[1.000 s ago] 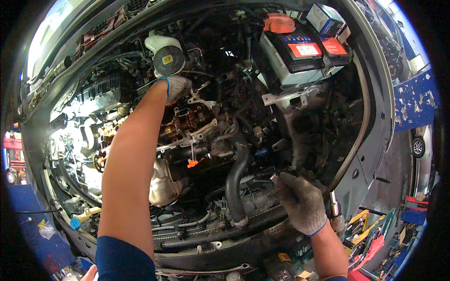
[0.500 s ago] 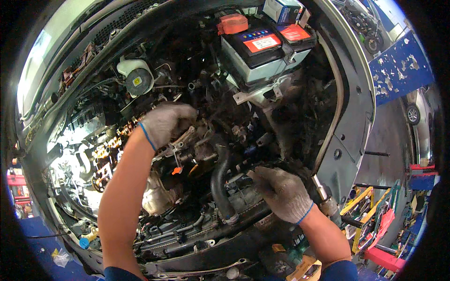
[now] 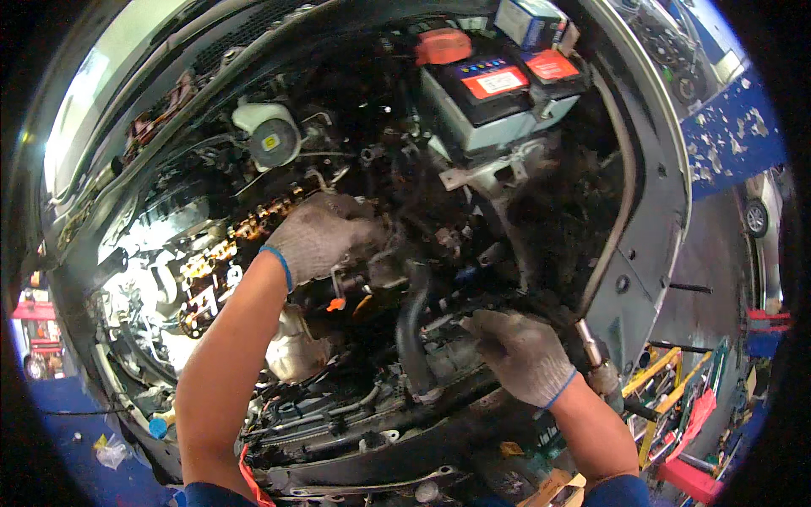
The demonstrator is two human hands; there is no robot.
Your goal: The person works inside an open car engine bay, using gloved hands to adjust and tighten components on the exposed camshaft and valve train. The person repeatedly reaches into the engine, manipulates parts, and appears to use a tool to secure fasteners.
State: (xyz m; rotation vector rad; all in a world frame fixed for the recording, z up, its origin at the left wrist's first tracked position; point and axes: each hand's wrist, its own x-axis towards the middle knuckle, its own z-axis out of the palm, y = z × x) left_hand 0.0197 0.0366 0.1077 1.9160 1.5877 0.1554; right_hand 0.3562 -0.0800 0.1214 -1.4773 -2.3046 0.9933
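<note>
My left hand, in a grey knit glove with a blue cuff, reaches down at the end of the opened engine. Its fingers curl into shadow beside a metal housing, and their tips are hidden. An orange dipstick handle shows just below that hand. To the right, my right hand, gloved the same way, hovers over the front of the engine bay. Its fingers are bent together; anything between them is too dark to make out. Between the hands runs a thick black radiator hose.
A car battery with a red terminal cover sits at the far right, a small box behind it. A ratchet-like tool rests on the right fender edge. A wrench lies along the front. A tool tray stands beyond.
The whole view has shifted, so the scene sits slightly further right. My left hand has moved down over the metal bracket beside it. My right hand keeps nearly the same bent pose.
</note>
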